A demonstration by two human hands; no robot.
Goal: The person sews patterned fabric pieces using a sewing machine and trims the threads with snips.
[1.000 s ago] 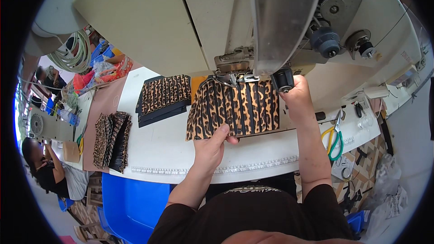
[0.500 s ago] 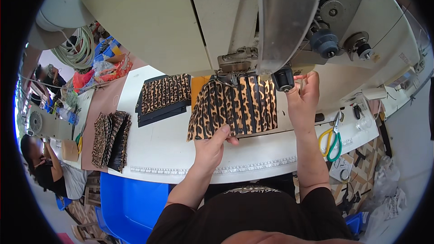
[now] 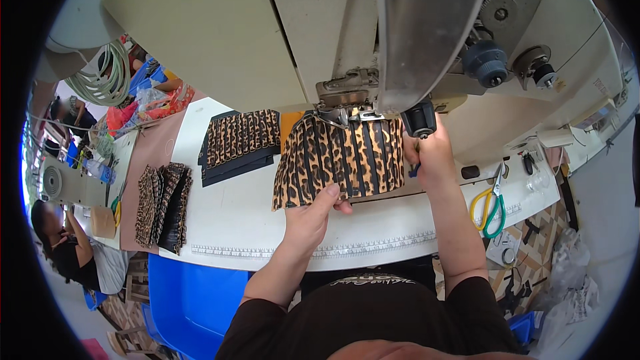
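A leopard-print panel [image 3: 333, 167] with dark stripes running down it lies under the needle area of a sewing machine [image 3: 350, 100]. My left hand [image 3: 312, 219] pinches its front edge, thumb on top and fingers beneath. By the panel's right edge, close to the black knob under the machine head, is my right hand [image 3: 433, 157]. Its fingers are curled closed, and a small dark blue bit [image 3: 414, 171] shows beside them; what it belongs to is mostly hidden.
Left of the machine lie a stack of similar panels [image 3: 241, 140] and a folded bunch of leopard pieces [image 3: 160, 207]. Yellow-and-green-handled scissors [image 3: 491, 207] rest at the right. A blue bin [image 3: 193, 303] stands below the table edge. Another person [image 3: 77, 247] sits far left.
My right hand has come down and left from beside the machine head, its fingers closing near the panel's edge. The panel has shifted slightly left; my left hand keeps its pinch.
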